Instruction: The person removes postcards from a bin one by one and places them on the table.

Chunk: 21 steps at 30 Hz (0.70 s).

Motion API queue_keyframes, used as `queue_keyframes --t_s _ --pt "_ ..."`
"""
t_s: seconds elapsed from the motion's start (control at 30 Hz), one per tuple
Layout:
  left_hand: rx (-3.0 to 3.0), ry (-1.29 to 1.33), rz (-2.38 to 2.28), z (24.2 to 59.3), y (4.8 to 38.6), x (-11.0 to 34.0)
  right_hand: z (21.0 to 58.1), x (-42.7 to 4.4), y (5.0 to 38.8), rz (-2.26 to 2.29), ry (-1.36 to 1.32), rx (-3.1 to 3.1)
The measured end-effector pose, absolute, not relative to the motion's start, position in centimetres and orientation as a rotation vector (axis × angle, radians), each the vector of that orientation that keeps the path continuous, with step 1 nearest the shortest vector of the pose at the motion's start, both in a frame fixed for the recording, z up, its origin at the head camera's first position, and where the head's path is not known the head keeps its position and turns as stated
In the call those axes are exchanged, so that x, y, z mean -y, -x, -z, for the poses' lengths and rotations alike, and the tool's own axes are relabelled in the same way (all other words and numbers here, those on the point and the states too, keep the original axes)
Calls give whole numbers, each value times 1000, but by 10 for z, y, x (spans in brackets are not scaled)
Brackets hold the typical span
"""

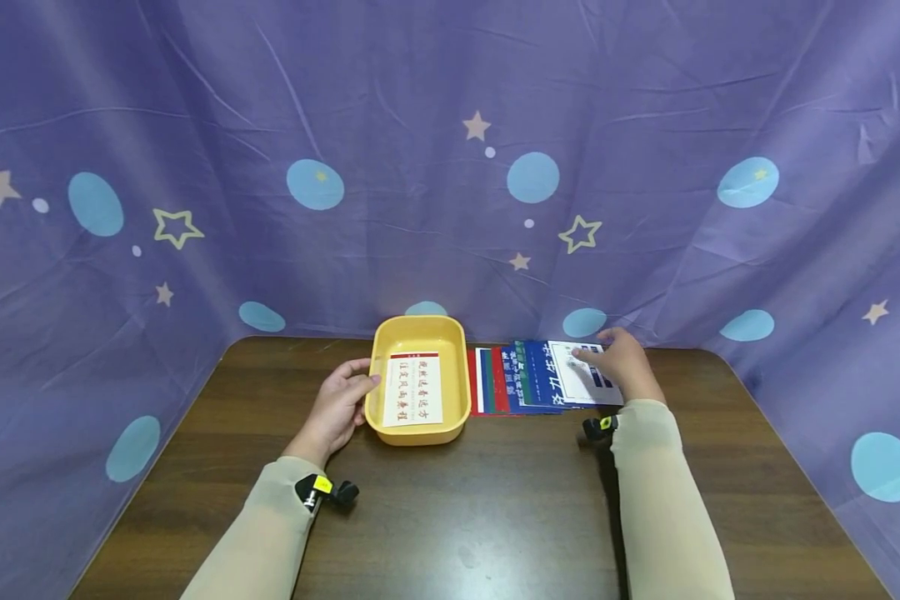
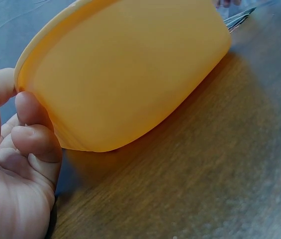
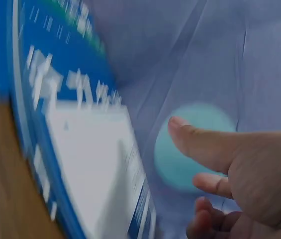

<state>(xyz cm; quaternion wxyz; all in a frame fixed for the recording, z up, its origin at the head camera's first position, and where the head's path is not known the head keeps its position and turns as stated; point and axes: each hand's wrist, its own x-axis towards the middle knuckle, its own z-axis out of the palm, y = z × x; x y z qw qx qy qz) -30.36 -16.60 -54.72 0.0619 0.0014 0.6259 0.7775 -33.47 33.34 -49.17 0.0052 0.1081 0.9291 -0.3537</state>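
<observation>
My left hand [image 1: 337,412] pinches the left rim of a yellow plastic basin [image 1: 457,367], thumb over the edge and fingers against the outer wall. A cream card [image 1: 414,390] with red Chinese writing lies inside the basin. Beside it, a fanned row of overlapping postcards [image 1: 536,375] in red, blue and green spreads to the right. My right hand [image 1: 621,364] hovers at the row's right end, by the white-and-blue card [image 1: 577,375] on top. In the right wrist view its thumb is extended, the other fingers bend loosely, and nothing is held.
A brown wooden table [image 1: 480,517] carries the basin and cards. Directly behind its back edge hangs a purple curtain [image 1: 420,125] with stars and blue ovals, which also closes in both sides.
</observation>
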Motion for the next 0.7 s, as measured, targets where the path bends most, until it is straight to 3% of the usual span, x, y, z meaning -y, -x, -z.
queue_keyframes --t_s 0.7 --pt "-1852 -32 -2394 547 303 166 419 -176 317 1087 368 -2882"
